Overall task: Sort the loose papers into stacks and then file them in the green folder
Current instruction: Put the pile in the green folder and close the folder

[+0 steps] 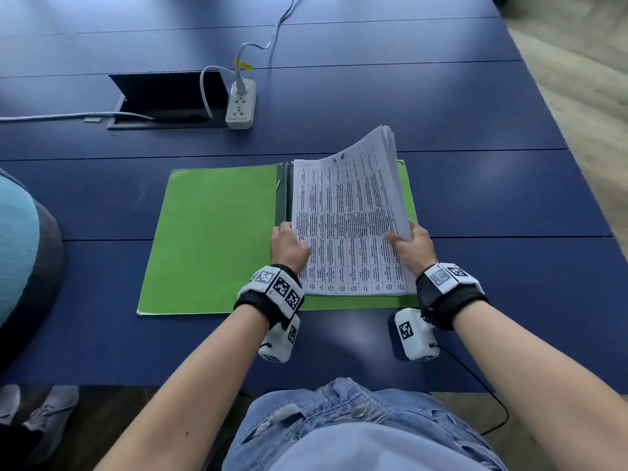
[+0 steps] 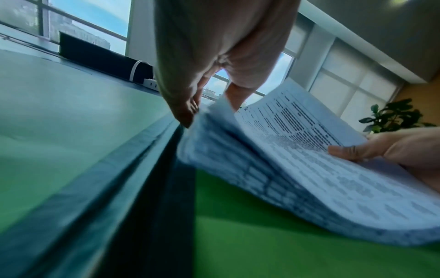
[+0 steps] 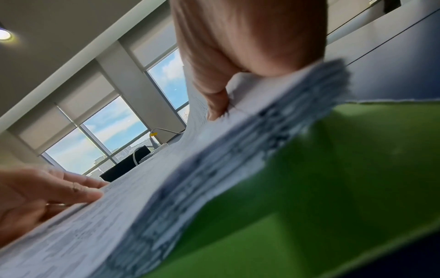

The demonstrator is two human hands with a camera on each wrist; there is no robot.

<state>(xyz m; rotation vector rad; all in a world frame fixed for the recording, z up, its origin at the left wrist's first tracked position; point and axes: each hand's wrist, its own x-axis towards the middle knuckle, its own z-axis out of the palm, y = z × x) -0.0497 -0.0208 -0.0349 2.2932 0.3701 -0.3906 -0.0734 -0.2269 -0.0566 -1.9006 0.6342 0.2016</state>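
The green folder (image 1: 217, 239) lies open and flat on the blue table (image 1: 492, 205). A thick stack of printed papers (image 1: 346, 226) rests on its right half, against the dark spine. My left hand (image 1: 289, 244) holds the stack's left edge by the spine, fingers at the edge and thumb on top (image 2: 209, 107). My right hand (image 1: 411, 244) grips the right edge, thumb on the top sheet and fingers beneath (image 3: 216, 105). That right side is lifted off the folder (image 3: 333, 169), and the far right corner curls upward. The stack (image 2: 309, 169) bends in an arc.
A white power strip (image 1: 240, 103) with a plugged cable sits beyond the folder, beside an open cable hatch (image 1: 166, 96). Another person in blue (image 1: 17, 239) sits at the left table edge. The table's right edge runs diagonally at the far right.
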